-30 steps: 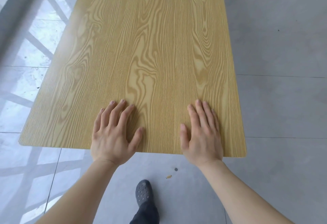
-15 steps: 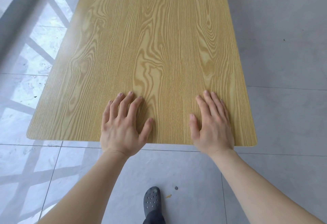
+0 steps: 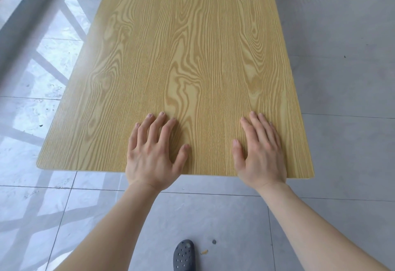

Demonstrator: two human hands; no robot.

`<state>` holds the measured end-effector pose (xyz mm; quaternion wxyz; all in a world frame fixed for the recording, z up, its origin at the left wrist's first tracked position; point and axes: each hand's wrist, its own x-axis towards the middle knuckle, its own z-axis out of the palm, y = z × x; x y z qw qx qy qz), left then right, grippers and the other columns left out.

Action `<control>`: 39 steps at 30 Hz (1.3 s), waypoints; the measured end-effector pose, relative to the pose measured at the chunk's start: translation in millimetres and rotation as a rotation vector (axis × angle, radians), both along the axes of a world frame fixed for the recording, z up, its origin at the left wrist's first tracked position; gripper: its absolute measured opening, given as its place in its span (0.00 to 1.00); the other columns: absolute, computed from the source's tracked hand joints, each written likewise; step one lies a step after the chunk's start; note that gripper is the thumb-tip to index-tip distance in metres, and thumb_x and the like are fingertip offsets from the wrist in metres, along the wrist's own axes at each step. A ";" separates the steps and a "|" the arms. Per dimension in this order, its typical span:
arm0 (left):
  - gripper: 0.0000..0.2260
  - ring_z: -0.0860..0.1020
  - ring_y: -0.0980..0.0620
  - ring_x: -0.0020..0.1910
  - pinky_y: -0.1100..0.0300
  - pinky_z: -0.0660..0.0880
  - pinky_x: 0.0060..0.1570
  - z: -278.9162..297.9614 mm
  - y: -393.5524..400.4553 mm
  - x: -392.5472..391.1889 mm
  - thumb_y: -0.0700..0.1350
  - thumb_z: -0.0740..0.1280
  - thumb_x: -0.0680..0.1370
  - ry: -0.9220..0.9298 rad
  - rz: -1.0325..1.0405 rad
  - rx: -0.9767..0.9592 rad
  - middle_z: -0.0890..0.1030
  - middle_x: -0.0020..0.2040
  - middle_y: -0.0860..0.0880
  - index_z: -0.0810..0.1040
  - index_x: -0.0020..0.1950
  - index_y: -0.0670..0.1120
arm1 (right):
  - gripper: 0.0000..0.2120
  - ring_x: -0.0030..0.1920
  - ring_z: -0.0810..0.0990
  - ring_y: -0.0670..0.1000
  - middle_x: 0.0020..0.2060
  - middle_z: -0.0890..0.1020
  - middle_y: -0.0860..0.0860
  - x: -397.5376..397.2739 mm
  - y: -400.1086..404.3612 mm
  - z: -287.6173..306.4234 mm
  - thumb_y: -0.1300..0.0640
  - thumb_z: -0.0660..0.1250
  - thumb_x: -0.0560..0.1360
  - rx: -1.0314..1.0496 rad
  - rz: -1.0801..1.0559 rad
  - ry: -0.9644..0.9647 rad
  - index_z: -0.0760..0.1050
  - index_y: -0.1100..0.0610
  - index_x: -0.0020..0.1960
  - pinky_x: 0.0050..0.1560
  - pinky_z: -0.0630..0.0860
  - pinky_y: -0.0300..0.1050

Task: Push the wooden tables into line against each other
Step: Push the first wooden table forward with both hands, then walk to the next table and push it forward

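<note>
both hands lie flat, fingers spread and gripping nothing, on the near end of the wooden worktop (image 3: 183, 61): left hand (image 3: 152, 157), right hand (image 3: 259, 155).

Wooden table (image 3: 181, 67) slid farther forward over floor tiles (image 3: 342, 142); shoe (image 3: 184, 255) trails lower.

The counter (image 3: 192, 56) has a yellowish wood-grain top, smooth with a soft satin sheen. The floor (image 3: 342, 142) is grey tile, glossy and reflective at left, duller at right. The dark shoe (image 3: 184, 255) looks like perforated matt rubber.
</note>
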<state>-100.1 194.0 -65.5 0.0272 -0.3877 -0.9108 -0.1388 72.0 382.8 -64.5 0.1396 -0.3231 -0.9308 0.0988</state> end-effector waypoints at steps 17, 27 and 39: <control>0.24 0.77 0.48 0.65 0.51 0.73 0.57 135.4 92.7 2.3 0.64 0.58 0.81 -0.448 -0.183 -0.685 0.77 0.68 0.52 0.71 0.72 0.54 | 0.28 0.72 0.71 0.57 0.74 0.72 0.51 23.1 64.6 142.7 0.40 0.59 0.81 -0.530 0.022 -0.648 0.66 0.50 0.77 0.68 0.70 0.54; 0.25 0.73 0.49 0.70 0.52 0.73 0.60 229.4 285.8 87.5 0.64 0.56 0.81 -0.405 -0.263 -0.552 0.73 0.73 0.54 0.68 0.76 0.57 | 0.27 0.74 0.70 0.55 0.74 0.72 0.52 118.0 239.3 221.8 0.41 0.59 0.81 -0.489 -0.057 -0.601 0.67 0.51 0.77 0.69 0.69 0.51; 0.22 0.69 0.48 0.73 0.50 0.68 0.69 297.9 534.4 153.0 0.58 0.50 0.85 -0.316 -0.308 -0.438 0.72 0.75 0.52 0.69 0.76 0.55 | 0.28 0.70 0.73 0.58 0.69 0.75 0.55 181.6 485.1 278.8 0.37 0.55 0.82 -0.396 -0.096 -0.499 0.71 0.55 0.72 0.67 0.70 0.51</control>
